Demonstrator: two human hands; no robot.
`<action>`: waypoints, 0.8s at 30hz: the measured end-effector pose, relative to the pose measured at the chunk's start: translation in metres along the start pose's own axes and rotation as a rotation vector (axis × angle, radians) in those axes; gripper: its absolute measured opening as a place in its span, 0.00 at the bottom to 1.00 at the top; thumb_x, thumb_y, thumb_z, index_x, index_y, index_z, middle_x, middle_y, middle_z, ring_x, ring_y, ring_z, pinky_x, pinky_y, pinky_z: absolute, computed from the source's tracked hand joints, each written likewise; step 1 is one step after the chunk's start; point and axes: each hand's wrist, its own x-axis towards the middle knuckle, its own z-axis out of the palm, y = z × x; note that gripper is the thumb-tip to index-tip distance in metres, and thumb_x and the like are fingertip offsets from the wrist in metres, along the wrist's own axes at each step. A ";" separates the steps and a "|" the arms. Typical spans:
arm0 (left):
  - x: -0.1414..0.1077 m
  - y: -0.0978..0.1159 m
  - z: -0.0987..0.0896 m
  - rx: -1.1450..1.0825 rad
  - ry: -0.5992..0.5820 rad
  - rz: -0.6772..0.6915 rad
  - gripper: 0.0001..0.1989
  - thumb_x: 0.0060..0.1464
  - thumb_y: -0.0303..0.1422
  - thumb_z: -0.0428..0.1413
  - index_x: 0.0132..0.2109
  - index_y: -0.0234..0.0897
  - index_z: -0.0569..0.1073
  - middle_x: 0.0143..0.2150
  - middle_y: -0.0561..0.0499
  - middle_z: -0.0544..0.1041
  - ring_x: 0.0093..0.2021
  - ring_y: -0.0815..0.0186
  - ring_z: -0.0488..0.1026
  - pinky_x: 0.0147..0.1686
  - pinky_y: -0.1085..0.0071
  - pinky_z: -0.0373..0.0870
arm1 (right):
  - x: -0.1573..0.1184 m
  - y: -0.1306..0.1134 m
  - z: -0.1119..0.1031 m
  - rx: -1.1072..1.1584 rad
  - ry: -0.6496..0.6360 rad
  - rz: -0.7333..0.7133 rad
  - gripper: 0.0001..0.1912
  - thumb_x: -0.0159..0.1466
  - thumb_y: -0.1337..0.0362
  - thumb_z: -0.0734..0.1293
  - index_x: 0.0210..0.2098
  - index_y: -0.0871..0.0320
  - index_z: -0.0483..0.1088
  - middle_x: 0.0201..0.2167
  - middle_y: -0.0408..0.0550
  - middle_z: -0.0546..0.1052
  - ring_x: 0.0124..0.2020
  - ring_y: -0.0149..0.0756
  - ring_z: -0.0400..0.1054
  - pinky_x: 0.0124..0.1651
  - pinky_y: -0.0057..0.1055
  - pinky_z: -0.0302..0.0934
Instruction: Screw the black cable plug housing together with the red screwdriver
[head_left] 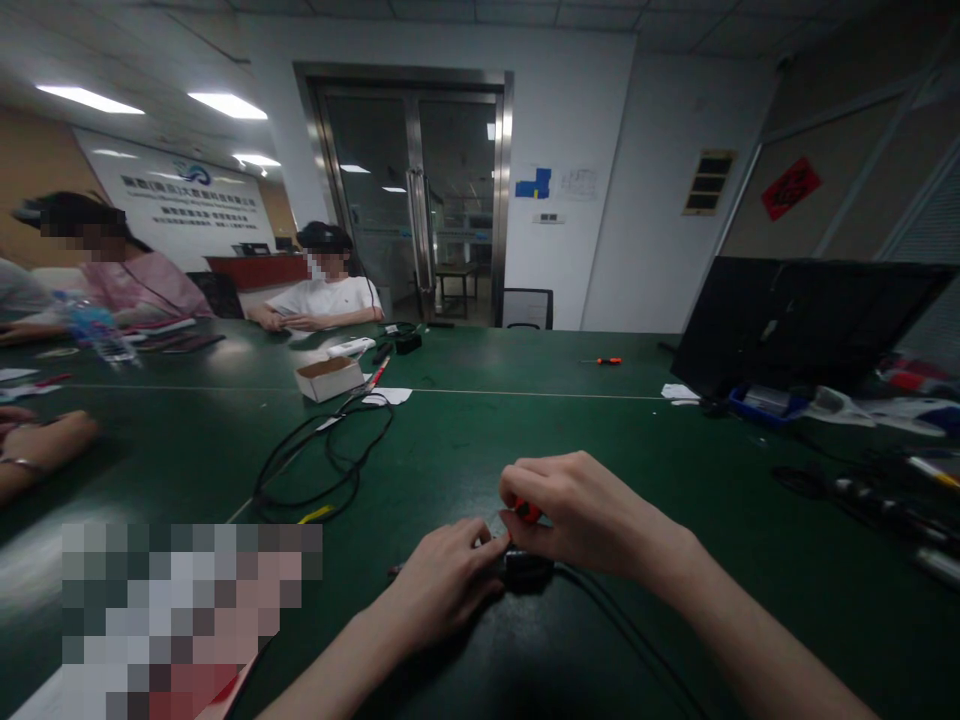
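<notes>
Close in front of me, my right hand (570,505) is wrapped round a small orange-red handle (527,511), which looks like a screwdriver's; its lower end points down between my hands. My left hand (450,575) rests low on the table with its fingers on a dark object, mostly covered by them. A black block (527,568) sits just right of those fingertips, under my right hand. From it a black cable (622,620) runs toward the lower right.
A green table (465,450) carries a looped black cable (352,470), a white open box (328,379), another orange screwdriver (609,361), a blue tray (765,403) and a black monitor (802,325). People sit at the far left; one person's hand (52,445) lies at the left edge.
</notes>
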 end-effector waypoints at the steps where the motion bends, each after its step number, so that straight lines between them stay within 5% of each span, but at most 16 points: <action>1: 0.000 0.000 0.000 0.000 0.001 -0.001 0.12 0.62 0.33 0.55 0.53 0.43 0.70 0.49 0.45 0.71 0.47 0.53 0.71 0.44 0.61 0.68 | 0.000 0.000 0.000 0.004 0.001 -0.001 0.04 0.61 0.74 0.65 0.33 0.59 0.67 0.28 0.41 0.72 0.26 0.28 0.60 0.28 0.27 0.48; 24: 0.000 0.001 -0.001 0.010 0.005 -0.006 0.16 0.62 0.32 0.55 0.57 0.43 0.68 0.49 0.45 0.72 0.46 0.52 0.72 0.42 0.61 0.69 | -0.001 0.000 0.002 -0.004 -0.019 -0.007 0.04 0.60 0.73 0.65 0.34 0.59 0.67 0.28 0.42 0.72 0.26 0.28 0.59 0.28 0.27 0.47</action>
